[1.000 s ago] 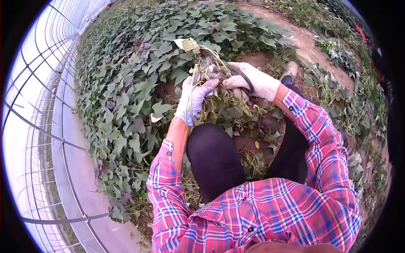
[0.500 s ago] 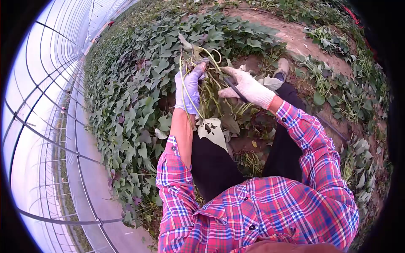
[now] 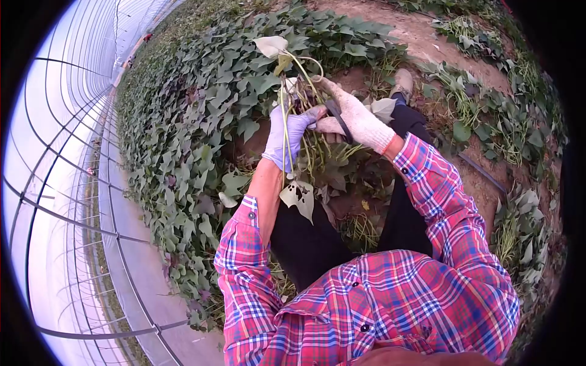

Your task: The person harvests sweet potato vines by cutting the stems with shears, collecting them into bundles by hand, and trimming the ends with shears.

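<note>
- Head view, work in hand: a bundle of stems is held up between the two gloved hands, above the ground and forward of the knees.
- Head view, left hand: fingers closed around the bundle, thumb reaching across toward the other hand. This grip appears to carry the load and should be firm without crushing the stems.
- Head view, right hand: set against the opposite side of the bundle, index finger extended upward, thumb lower. Whether the fingers pinch any stem cannot be told.
- Head view, dark curved strip: lies across the right hand's fingers, close to the stems. Its nature cannot be determined; in case it has an edge, it should be turned away from the left thumb.
- Head view, loose ends: a pale leaf stands above the bundle and a holed leaf hangs below the left hand. Gathering both strays inward would, in my judgement, make the bundle neater and less likely to snag.
- Head view, surroundings: leafy bed ahead and to the left; a thin rod on the soil beyond the right arm. Footing among the vines warrants care.
</note>
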### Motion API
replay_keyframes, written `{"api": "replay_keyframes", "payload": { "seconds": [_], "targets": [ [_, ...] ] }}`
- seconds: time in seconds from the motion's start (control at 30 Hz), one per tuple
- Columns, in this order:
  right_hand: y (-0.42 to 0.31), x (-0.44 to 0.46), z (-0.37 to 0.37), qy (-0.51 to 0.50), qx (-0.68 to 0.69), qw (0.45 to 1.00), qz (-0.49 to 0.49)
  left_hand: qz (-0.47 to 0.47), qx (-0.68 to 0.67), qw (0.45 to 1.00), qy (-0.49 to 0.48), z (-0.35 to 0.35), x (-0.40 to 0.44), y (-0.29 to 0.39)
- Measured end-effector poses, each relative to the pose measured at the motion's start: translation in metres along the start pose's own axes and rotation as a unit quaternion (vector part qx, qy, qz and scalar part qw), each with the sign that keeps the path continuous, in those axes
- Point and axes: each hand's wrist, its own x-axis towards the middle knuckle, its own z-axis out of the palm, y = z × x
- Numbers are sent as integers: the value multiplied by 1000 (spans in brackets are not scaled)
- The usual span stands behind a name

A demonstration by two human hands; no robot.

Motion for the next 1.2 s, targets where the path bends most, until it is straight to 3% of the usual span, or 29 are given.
{"api": "replay_keyframes", "payload": {
  "seconds": [0.17, 0.23, 0.3, 0.33, 0.37, 0.4, 0.5, 0.57, 0.63, 0.73, 0.83, 0.87, 0.9, 0.93, 1.0, 1.03, 1.1, 1.13, 1.2],
  "targets": [
    [-10, -8, 9, 35, 8, 999, 16, -4, -40, 997, 64, 4, 1, -7],
    [-4, -9, 11, 66, 54, 996, 10, 47, -26, 994, 97, 4, 1, -8],
    [-6, -6, 12, 108, 116, 985, 66, 67, -66, 988, 120, -10, 2, -5],
    [-8, -3, 15, 162, 100, 981, 34, 76, -100, 983, 134, -24, 7, -6],
    [12, 7, 6, 182, 192, 964, -16, 84, -111, 977, 160, -42, 11, -7],
    [-12, -5, 5, 230, 140, 963, 5, 111, -126, 969, 181, -64, 13, -5],
    [0, -8, -37, 207, 305, 929, -19, 139, -206, 948, 198, -140, 1, 4],
    [2, -6, -56, 213, 335, 918, -6, 137, -173, 942, 253, -184, -38, 12],
    [4, -7, -62, 208, 322, 924, -14, 216, -78, 908, 352, -225, -78, 14],
    [3, -10, -53, 215, 270, 938, -25, 196, -51, 885, 420, -288, -150, 16],
    [9, -6, -49, 200, 260, 945, -1, 179, 3, 864, 471, -270, -200, 30],
    [10, -3, -41, 214, 219, 952, 2, 191, 4, 853, 485, -310, -204, 5],
    [7, -5, -29, 205, 195, 959, 1, 204, 91, 854, 470, -292, -209, 8],
    [19, 7, -41, 127, 225, 965, 39, 228, 170, 831, 477, -242, -206, 26],
    [11, 6, -2, 23, 283, 959, -6, 194, 166, 857, 447, -210, -202, 30],
    [-7, 1, 24, -30, 231, 972, -40, 190, 165, 872, 419, -206, -198, 25],
    [-39, -7, 91, -22, 112, 988, -102, 206, 62, 918, 333, -168, -191, 38],
    [-44, 1, 109, -77, 90, 989, -93, 217, 23, 920, 325, -153, -186, 43],
    [-55, 11, 147, -130, -78, 980, -129, 238, -13, 925, 296, -137, -178, 45]
  ]
}}
